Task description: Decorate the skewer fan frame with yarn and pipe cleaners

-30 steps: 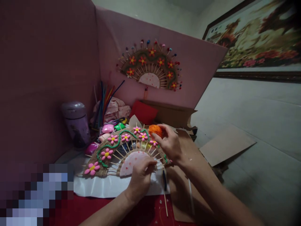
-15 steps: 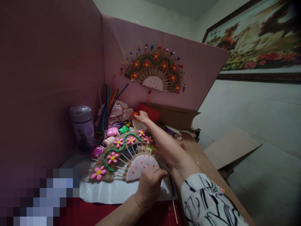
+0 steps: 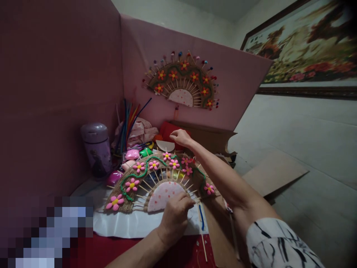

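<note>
A fan of woven twine and thin sticks [image 3: 139, 175] lies in front of me, decorated with pink clay flowers and a wavy green strip. My left hand [image 3: 175, 214] is closed at the near edge of its dotted pink half-circle [image 3: 164, 193]; whatever its fingers pinch is too small to make out. Beyond the fan, my right hand [image 3: 181, 137] hovers with loosely bent fingers and nothing visible in them. Just left of it are a white half-round piece [image 3: 165, 145] and an orange packet [image 3: 158, 138].
Another decorated fan [image 3: 181, 82] is fixed to the pink board behind. Pipe cleaners [image 3: 128, 123], bags of clay [image 3: 131, 154] and a purple flask [image 3: 97, 149] stand at the left. Cardboard [image 3: 223, 223] runs along the right, near a blue strip [image 3: 201, 217] and thin stick [image 3: 204, 247].
My right hand has come away from the orange packet, moving right and uncovering the white half-round piece. More flowers on the fan's right side now show. My left hand stays by the half-circle.
</note>
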`<state>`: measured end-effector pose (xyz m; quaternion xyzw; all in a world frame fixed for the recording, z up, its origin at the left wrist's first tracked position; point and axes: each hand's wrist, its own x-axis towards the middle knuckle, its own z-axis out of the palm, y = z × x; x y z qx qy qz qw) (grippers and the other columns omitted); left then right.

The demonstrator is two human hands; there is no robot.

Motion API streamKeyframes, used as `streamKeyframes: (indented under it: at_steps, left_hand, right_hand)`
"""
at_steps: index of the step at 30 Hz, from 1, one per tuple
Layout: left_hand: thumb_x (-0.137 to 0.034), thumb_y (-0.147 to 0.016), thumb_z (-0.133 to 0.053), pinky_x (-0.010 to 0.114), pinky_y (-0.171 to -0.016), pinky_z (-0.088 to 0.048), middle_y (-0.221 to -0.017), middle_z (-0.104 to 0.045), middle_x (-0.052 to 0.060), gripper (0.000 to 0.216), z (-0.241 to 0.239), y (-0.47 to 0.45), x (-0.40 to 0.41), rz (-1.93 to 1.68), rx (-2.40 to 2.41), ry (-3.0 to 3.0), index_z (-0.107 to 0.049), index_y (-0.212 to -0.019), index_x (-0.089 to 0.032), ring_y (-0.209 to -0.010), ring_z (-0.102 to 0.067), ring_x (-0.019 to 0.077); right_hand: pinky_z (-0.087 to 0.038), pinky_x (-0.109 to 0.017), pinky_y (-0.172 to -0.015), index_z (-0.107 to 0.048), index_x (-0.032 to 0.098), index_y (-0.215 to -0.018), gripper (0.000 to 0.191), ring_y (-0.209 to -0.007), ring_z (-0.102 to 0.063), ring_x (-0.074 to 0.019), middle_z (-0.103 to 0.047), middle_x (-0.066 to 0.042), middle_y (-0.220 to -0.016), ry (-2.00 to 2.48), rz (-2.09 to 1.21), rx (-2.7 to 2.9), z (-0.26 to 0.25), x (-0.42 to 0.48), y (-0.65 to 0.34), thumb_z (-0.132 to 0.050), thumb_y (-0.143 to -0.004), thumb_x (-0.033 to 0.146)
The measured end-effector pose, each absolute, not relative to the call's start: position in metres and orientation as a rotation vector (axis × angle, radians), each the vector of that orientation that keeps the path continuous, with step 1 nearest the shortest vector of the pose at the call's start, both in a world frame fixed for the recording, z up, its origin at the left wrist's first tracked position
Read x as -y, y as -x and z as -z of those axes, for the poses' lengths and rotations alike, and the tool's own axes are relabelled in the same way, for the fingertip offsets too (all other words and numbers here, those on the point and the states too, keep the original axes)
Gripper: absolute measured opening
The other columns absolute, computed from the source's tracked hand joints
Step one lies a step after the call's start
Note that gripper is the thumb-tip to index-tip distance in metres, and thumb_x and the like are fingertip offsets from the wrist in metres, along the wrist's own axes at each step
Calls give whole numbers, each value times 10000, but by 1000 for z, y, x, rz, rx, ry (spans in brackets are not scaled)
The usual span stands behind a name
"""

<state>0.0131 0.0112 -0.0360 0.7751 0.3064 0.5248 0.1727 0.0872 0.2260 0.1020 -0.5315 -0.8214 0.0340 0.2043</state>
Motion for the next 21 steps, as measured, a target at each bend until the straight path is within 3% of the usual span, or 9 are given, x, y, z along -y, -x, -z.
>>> streamKeyframes:
  at_steps: [4, 9, 16, 21]
  left_hand:
    - [-117, -833, -446, 243, -570, -424, -663, -620, 62, 183, 35, -14, -9, -1475, -893, -2266, -622, -797, -149, -627, -571, 151]
    - [-139, -853, -420, 240, -590, -417, -692, -649, 60, 197, 33, -15, -7, -1408, -964, -2332, -614, -840, -169, -637, -590, 147]
    - [-133, -820, -395, 242, -524, -322, -578, -553, 23, 224, 31, -15, -3, -1306, -1066, -2396, -522, -640, -176, -540, -494, 122]
    - [-143, -808, -408, 254, -511, -294, -574, -567, 20, 201, 37, -18, -4, -1339, -1074, -2451, -503, -635, -184, -524, -501, 117]
  right_hand:
    - [-412, -246, -705, -683, 234, -912, 214, -881, -609, -184, -696, -26, -949, 1512, 4, 2240, -98, -197, -104, -579, -777, 362]
    - [-402, -259, -681, -678, 234, -864, 187, -829, -614, -188, -700, -33, -880, 1536, 48, 2223, -90, -178, -116, -502, -814, 271]
    - [-405, -283, -735, -688, 239, -889, 218, -879, -610, -213, -701, -44, -923, 1426, -5, 2266, -94, -180, -84, -492, -812, 293]
    - [-420, -230, -746, -709, 210, -893, 233, -887, -621, -181, -709, -34, -929, 1327, -168, 2292, -93, -194, -29, -504, -810, 285]
